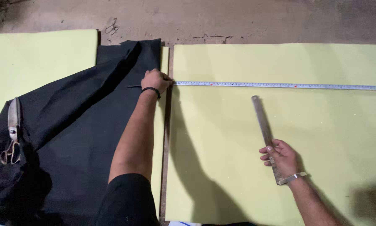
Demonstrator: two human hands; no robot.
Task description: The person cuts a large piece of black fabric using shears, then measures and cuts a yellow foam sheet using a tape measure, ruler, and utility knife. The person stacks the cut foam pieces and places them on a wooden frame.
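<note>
My left hand point(155, 80) presses down the near end of a white measuring tape point(280, 86), which stretches to the right across a pale yellow-green foam sheet point(313, 121). A black band circles that wrist. My right hand point(280, 158) grips a long metal ruler point(263, 123) near its lower end, the ruler angling up and left over the sheet. A metal bangle sits on the right wrist.
Black fabric point(74, 138) lies spread at left over another yellow-green sheet point(37, 54). Large scissors point(12, 132) rest on the fabric's left edge. A narrow gap point(166, 167) separates the two sheets. Bare concrete floor point(238, 19) runs along the top.
</note>
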